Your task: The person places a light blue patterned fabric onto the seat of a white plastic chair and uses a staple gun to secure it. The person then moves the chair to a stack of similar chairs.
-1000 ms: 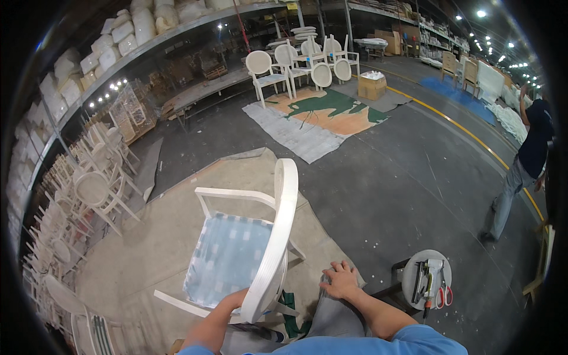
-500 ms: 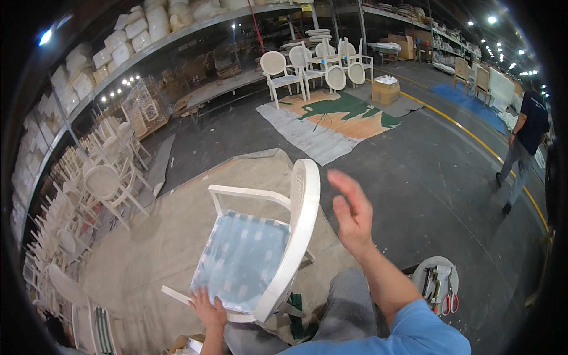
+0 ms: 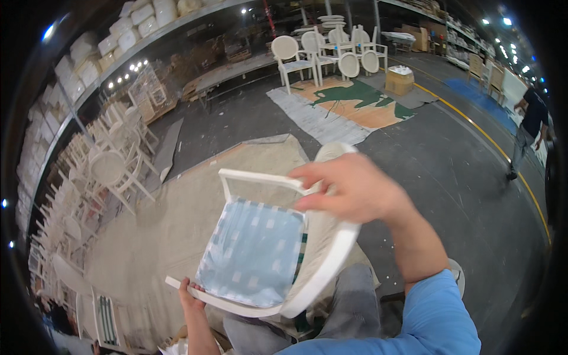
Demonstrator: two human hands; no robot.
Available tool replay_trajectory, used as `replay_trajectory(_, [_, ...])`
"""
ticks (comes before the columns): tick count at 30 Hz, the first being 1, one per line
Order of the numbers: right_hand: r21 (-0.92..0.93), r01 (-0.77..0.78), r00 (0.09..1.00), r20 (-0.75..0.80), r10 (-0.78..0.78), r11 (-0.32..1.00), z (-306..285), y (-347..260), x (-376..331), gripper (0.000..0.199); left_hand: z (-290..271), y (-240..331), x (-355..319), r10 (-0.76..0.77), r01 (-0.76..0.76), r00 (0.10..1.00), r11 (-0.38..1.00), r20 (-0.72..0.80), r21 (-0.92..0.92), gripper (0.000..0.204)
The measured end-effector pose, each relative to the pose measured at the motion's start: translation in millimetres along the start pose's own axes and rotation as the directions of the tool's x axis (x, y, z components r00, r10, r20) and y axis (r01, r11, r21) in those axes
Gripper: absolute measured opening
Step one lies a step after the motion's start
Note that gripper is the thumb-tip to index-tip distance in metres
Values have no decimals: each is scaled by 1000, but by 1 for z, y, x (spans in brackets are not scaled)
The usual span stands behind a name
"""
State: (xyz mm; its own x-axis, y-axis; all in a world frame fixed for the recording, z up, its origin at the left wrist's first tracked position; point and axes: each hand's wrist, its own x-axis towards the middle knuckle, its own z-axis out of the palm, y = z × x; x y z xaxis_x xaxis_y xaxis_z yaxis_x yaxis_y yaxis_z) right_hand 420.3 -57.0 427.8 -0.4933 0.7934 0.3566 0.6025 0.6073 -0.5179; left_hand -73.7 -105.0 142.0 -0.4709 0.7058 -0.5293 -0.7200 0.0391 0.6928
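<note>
A white armchair with a rounded back stands in front of my knees, its back toward my right. Its seat is covered in light blue with paler squares. My left hand is closed round the near armrest, close to its front end. My right hand is over the far armrest, where it meets the chair back. Its fingers are bent and blurred, and I cannot tell whether they grip the wood. Green straps show in the gap between seat and back.
Beige sheeting covers the floor under the chair. Many pale chair frames crowd the left side. Further off stand white chairs and a cardboard box. Another person walks at far right. A round stool top shows behind my right arm.
My right hand has swung left from beside the chair back to over the far armrest. My left hand has closed on the near armrest. The chair has turned and tilted slightly.
</note>
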Motion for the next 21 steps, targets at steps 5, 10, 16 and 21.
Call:
replay_trajectory(5, [178, -168, 984, -24, 174, 970, -42, 50, -23, 49, 37, -14, -18, 28, 21, 970, 980, 240, -199, 18])
replay_trajectory(10, [318, -308, 943, -26, 333, 897, -79, 94, -45, 54, 106, -13, -25, 117, 27, 836, 967, 536, -254, 11])
replay_trajectory(16, [337, -487, 818, -147, 555, 806, -124, 153, -80, 67, 217, -23, -44, 106, -36, 819, 990, 565, -134, 8])
replay_trajectory(21, [270, -667, 695, -111, 710, 695, -134, 171, -104, 71, 275, -34, -50, 45, -34, 838, 999, 544, -30, 10])
